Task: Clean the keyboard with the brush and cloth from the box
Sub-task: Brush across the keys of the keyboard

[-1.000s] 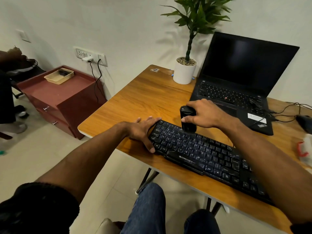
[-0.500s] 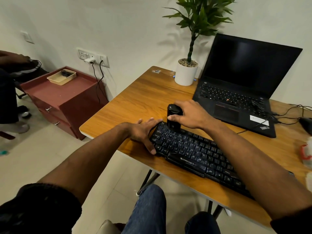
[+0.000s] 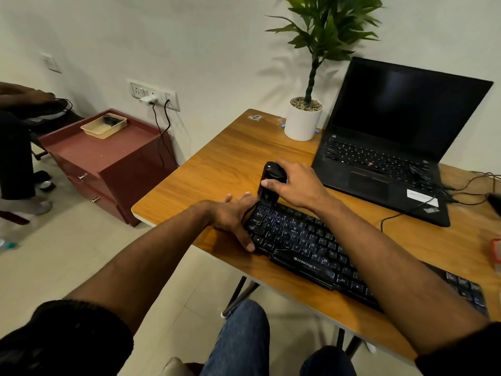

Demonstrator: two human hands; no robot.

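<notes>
A black backlit keyboard lies slanted on the wooden table. My right hand grips a black brush upright, its lower end on the keyboard's far left corner. My left hand rests flat against the keyboard's left end, fingers straight, thumb along the near edge. No cloth shows. A beige box with a dark item in it sits on the red cabinet to the left.
An open black laptop stands behind the keyboard, cables trailing to its right. A potted plant stands at the table's far edge. A red and white object lies at the right edge. Another person stands at far left.
My right hand has swept the brush leftward along the keyboard's top row to its far left corner. My left hand has stayed at the keyboard's left end.
</notes>
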